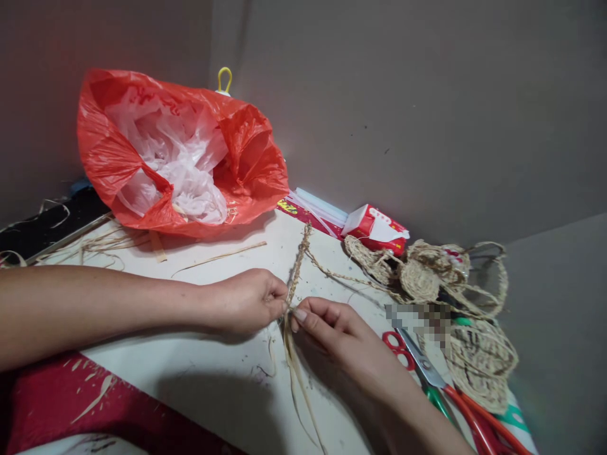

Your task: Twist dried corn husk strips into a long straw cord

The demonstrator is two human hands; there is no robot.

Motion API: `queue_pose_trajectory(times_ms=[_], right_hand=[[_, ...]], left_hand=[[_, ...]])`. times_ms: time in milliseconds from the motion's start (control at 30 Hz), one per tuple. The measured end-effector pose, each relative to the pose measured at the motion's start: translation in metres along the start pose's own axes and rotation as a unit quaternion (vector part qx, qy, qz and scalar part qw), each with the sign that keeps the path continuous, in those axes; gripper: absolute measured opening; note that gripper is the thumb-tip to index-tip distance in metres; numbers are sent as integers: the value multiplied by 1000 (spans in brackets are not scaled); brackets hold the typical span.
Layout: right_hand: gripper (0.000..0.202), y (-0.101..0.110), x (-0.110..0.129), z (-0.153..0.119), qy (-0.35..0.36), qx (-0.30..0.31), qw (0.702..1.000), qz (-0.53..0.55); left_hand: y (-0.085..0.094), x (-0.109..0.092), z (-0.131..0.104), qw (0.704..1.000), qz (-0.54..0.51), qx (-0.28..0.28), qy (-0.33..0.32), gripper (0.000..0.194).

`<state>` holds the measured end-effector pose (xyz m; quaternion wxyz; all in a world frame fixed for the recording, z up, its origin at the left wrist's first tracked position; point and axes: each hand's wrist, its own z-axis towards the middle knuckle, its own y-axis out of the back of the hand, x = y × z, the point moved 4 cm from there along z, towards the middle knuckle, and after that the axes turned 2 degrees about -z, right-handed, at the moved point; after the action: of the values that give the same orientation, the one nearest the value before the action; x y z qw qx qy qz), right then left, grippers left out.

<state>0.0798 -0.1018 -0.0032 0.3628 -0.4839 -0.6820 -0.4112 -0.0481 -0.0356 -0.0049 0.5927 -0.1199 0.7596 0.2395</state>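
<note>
My left hand (pixel 253 300) is closed, its thumb and fingers pinching a braided straw cord (pixel 298 268) at the cord's lower end. Close beside it on the right, my right hand (pixel 327 322) pinches the same spot between thumb and forefinger. Above the hands the braid runs up across the white table. Loose straw strands (pixel 298 379) hang below the pinch toward the front. From near the top of the braid, a thinner twisted cord (pixel 341 275) leads right to a pile of coiled straw braid (pixel 422 278).
A red plastic bag (pixel 256 158) holding white bags stands at the back left. A red tissue pack (pixel 377 227) lies at the back. Red-handled scissors (pixel 431 373) are beside my right forearm, near more woven straw (pixel 481 360). Grey walls rise behind the table (pixel 222 373).
</note>
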Motion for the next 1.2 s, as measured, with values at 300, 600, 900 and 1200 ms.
queue_pose_trajectory(times_ms=[300, 600, 900, 1200], right_hand=[[39, -29, -7, -9, 29, -99, 987, -122], [27, -43, 0, -16, 132, -158, 852, -481], [32, -38, 25, -52, 185, -60, 922, -334], [34, -11, 10, -2, 12, -57, 984, 167]], left_hand=[[-7, 6, -2, 986, -155, -43, 40, 21], [-15, 10, -3, 973, -209, -64, 79, 18], [-6, -6, -7, 979, -192, -54, 44, 21], [-8, -8, -4, 973, -229, -10, -25, 26]])
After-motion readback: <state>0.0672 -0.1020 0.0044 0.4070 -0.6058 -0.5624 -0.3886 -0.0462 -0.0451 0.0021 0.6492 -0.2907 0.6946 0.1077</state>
